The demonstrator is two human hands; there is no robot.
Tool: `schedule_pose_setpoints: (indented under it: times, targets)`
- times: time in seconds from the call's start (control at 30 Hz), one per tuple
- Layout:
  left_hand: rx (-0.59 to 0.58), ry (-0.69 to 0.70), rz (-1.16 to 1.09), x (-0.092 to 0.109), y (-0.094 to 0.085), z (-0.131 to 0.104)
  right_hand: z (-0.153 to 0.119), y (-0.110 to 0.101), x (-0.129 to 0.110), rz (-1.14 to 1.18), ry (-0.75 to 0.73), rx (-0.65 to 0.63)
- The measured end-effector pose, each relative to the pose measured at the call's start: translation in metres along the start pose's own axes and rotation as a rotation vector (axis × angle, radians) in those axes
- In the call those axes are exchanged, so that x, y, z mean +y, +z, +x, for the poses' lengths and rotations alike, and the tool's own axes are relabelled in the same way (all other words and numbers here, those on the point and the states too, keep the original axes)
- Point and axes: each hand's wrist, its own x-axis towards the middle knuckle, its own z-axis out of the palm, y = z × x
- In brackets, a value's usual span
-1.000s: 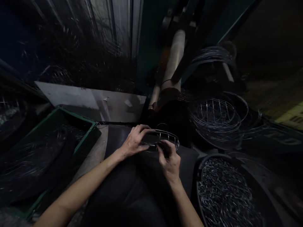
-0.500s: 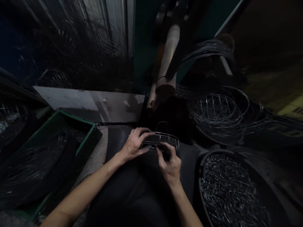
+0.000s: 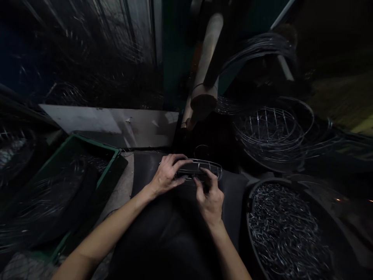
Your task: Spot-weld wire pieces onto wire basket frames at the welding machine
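1. Head view, dim: I have the round wire frame (image 3: 199, 166) between the two bare hands, just above the dark covering (image 3: 144, 169) in front of me, in the lower middle of my picture.
2. I have the left hand (image 3: 167, 174) clamped on the frame's left end, fingers bent over the upper ring and thumb lower down on the near side.
3. I have the right hand (image 3: 210, 198) at the near side of the frame, right of centre. Its forefinger reaches up to the wire and its thumb points in below, the two tips parted; whether they pinch any wire between them, I cannot tell.
4. Just beyond the frame I make out a thin wire ring (image 3: 202, 145) against the dark.
5. Near my right forearm stands a black tub (image 3: 250, 221) heaped with short bent wire pieces (image 3: 285, 229).
6. Behind the tub I see a stack of round wire grids (image 3: 268, 128), and above that a wire coil (image 3: 262, 46).
7. Over on my left sits a green crate (image 3: 109, 166); much of what it holds is too dark for me to sort out.
8. Behind the crate leans a pale board (image 3: 110, 122), and to its right a thick pale pole (image 3: 208, 50) slants down.
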Motion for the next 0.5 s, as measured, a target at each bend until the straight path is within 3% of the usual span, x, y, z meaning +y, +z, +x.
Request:
schedule_pose_setpoints:
  times: [0.3, 0.5]
  targets:
    - [-0.009, -0.054, -0.017, 0.006, -0.002, 0.003, 0.003, -0.004, -0.010, 0.091, 0.182, -0.009]
    - [-0.007, -0.053, 0.003, 0.003, 0.001, -0.002, -0.006, 0.005, 0.002, 0.166, 0.068, 0.057]
